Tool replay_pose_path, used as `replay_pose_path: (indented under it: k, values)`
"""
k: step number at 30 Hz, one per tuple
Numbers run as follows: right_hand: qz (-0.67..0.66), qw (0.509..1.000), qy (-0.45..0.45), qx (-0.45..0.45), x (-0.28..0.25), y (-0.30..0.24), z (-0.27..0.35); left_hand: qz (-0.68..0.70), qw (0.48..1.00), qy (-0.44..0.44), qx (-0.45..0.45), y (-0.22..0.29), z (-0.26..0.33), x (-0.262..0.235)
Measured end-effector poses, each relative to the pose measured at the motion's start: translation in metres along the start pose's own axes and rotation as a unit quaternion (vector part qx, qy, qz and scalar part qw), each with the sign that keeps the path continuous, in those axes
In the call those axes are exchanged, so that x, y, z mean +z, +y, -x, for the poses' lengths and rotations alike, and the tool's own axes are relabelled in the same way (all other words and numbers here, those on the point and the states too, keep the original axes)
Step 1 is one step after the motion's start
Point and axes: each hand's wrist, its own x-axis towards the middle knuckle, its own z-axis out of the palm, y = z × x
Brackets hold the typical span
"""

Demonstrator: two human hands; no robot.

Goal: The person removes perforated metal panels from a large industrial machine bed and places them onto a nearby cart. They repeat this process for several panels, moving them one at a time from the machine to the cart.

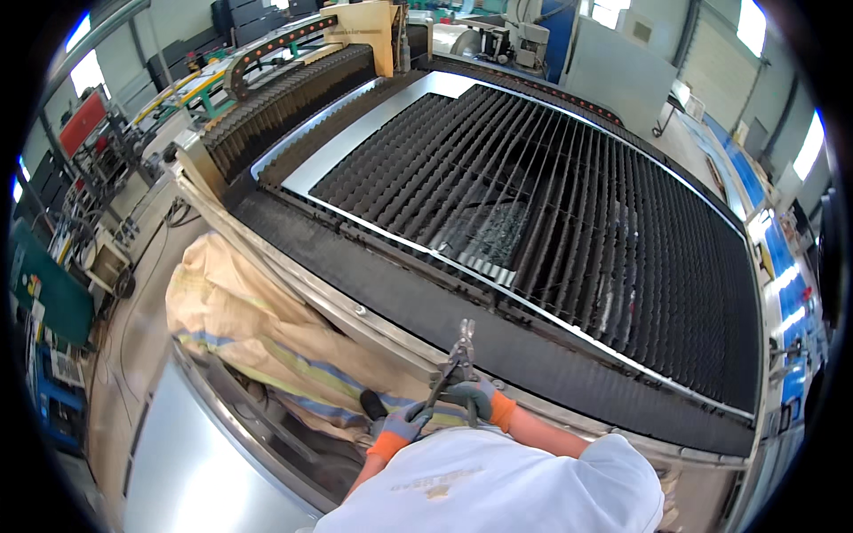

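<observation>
Head view, looking down past a white short-sleeved shirt (498, 484) at the lower edge.

Right hand (473, 397): grey work glove with orange cuff, fingers wrapped shut round one handle of a pair of dark metal long-handled snips (453, 369). Bare forearm runs from the cuff down and to the right into the shirt sleeve, elbow bent.

Left hand (400, 425): matching grey glove, orange cuff, closed on the other handle of the snips, lower and further left than the right hand. Forearm drops steeply toward the shirt.

Snips: held between both hands, handles spread apart in a narrow V, nose pointing up and away from the body. The tip stands over the near steel frame rail (373, 324) of the machine; whether it touches the rail cannot be told.

Beyond the rail: large laser cutting bed of black serrated slats (569, 204), filling the middle of the view. A bright sheet-metal border strip (355, 147) lies along its left and near edges. A cream gantry with dark bellows cover (293, 93) stands at the far left end.

Left of the hands: a beige woven sack with blue and yellow stripes (258, 329), slumped against the machine side. Below it, a grey sheet-metal panel (195, 453). A small black object beside the left glove is too unclear to name.
</observation>
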Motion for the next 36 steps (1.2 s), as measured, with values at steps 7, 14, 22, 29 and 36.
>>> replay_pose_path:
  k: [7,14,22,29,36]
  values:
    - [0.027,0.994,0.108,-0.020,0.063,0.032,-0.179,-0.022,0.994,-0.097,0.036,-0.082,-0.110,-0.178]
    - [0.050,0.986,0.155,-0.045,0.078,0.029,-0.254,0.001,0.993,-0.117,0.020,-0.103,-0.164,-0.236]
    - [0.080,0.988,0.133,0.020,0.040,0.038,-0.318,-0.052,0.994,-0.097,0.004,-0.108,-0.206,-0.279]
    - [0.295,0.948,0.084,-0.082,0.008,0.048,-0.372,-0.083,0.996,-0.044,-0.005,-0.093,-0.228,-0.314]
    - [0.178,0.961,0.200,-0.069,0.010,0.016,-0.380,0.181,0.981,0.032,-0.067,-0.147,-0.333,-0.368]
